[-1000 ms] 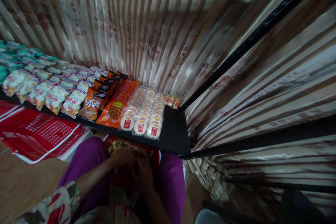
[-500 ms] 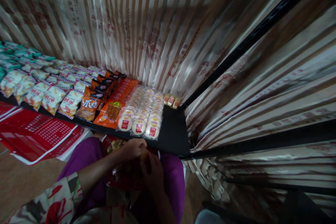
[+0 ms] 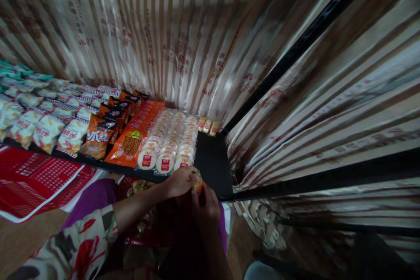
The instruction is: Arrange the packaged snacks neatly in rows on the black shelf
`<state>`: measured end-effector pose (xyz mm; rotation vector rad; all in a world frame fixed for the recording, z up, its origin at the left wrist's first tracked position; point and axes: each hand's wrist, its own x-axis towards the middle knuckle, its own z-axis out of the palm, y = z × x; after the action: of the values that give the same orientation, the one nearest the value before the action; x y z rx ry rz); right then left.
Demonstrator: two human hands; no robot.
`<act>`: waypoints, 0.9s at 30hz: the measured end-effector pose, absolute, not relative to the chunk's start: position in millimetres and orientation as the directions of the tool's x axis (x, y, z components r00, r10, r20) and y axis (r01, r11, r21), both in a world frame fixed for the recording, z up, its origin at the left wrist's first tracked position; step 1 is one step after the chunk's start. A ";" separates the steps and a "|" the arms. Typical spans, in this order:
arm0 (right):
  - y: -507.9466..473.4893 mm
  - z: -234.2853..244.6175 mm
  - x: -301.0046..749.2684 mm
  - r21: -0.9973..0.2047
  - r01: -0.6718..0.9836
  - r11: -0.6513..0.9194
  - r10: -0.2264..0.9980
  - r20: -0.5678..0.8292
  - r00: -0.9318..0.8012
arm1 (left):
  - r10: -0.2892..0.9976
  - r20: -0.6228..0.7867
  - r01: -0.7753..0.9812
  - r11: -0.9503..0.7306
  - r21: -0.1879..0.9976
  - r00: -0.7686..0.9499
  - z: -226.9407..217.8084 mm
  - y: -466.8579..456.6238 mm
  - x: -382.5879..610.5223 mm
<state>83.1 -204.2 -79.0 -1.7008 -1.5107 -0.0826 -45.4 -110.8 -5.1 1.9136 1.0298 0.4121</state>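
My left hand point(image 3: 182, 180) and my right hand point(image 3: 207, 205) meet above the front edge of the black shelf point(image 3: 213, 164). Between their closed fingertips is a small wrapped snack point(image 3: 197, 185), yellowish with a reddish label; the fingers cover part of it. Just beyond my left hand lie rows of round white wrapped crackers point(image 3: 165, 163). At the back of the shelf, three small wrapped snacks point(image 3: 207, 126) stand side by side. Below my hands, between the knees, sits a red bag or container point(image 3: 154, 237) with several shiny wrapped pieces, its form dim.
Left of the crackers lie a large orange snack packet point(image 3: 131, 146), orange-and-black bags point(image 3: 97, 136) and several white snack bags point(image 3: 72, 135). A red perforated basket point(image 3: 39, 179) stands below the shelf. Black frame bars point(image 3: 288, 61) and a striped curtain point(image 3: 183, 22) border the shelf.
Both hands have moved right and slightly up relative to the crackers, with the small snack now showing between the fingertips. The view has shifted, so the goods appear farther left.
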 end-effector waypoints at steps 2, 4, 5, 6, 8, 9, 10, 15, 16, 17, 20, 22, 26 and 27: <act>-199.5 -77.4 88.6 -0.536 0.843 0.033 0.790 0.531 0.307 | 0.786 -0.114 0.494 -0.261 0.829 0.607 -3.5 -108.1 -37.5; -194.3 -76.7 94.1 -0.545 0.838 0.019 0.796 0.515 0.317 | 0.785 -0.114 0.502 -0.271 0.822 0.609 -1.9 -105.2 -29.1; -191.6 -76.9 96.9 -0.553 0.833 0.021 0.796 0.513 0.320 | 0.786 -0.111 0.509 -0.279 0.814 0.608 -1.2 -103.6 -24.6; -188.9 -77.4 99.7 -0.558 0.830 0.026 0.792 0.518 0.323 | 0.791 -0.104 0.518 -0.290 0.805 0.603 -0.6 -101.8 -20.0; -183.7 -79.3 105.3 -0.562 0.826 0.036 0.779 0.533 0.328 | 0.798 -0.082 0.538 -0.322 0.779 0.597 1.0 -97.5 -10.5; -181.3 -80.4 107.9 -0.565 0.824 0.039 0.774 0.538 0.333 | 0.796 -0.073 0.546 -0.342 0.765 0.600 2.0 -95.1 -5.9; -179.1 -81.4 110.3 -0.571 0.820 0.036 0.771 0.538 0.341 | 0.793 -0.066 0.554 -0.361 0.750 0.606 3.3 -92.4 -1.6; -170.1 -84.9 118.5 -0.610 0.792 -0.013 0.768 0.501 0.399 | 0.770 -0.084 0.599 -0.417 0.683 0.632 11.9 -78.6 15.8; -168.6 -85.8 119.6 -0.613 0.790 -0.019 0.768 0.496 0.404 | 0.769 -0.089 0.605 -0.419 0.677 0.633 13.2 -76.0 18.6; -167.0 -86.9 120.7 -0.613 0.790 -0.022 0.765 0.498 0.408 | 0.768 -0.093 0.609 -0.421 0.672 0.634 13.9 -73.6 21.4; -161.9 -91.4 124.1 -0.595 0.803 -0.024 0.753 0.518 0.406 | 0.764 -0.104 0.614 -0.421 0.668 0.637 13.1 -66.9 29.6; -158.0 -94.7 126.8 -0.583 0.811 -0.034 0.749 0.522 0.407 | 0.760 -0.117 0.617 -0.416 0.668 0.639 10.6 -62.7 34.6; -148.5 -99.7 133.0 -0.581 0.811 -0.068 0.744 0.512 0.429 | 0.751 -0.141 0.631 -0.420 0.652 0.645 6.9 -54.4 42.7; -146.1 -100.6 134.6 -0.585 0.807 -0.082 0.741 0.506 0.442 | 0.750 -0.147 0.634 -0.419 0.649 0.645 6.9 -52.3 44.3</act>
<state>134.6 -146.1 -100.6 -1.8364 -1.3169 -0.0971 44.3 -52.3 6.9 2.1751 1.0709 0.2155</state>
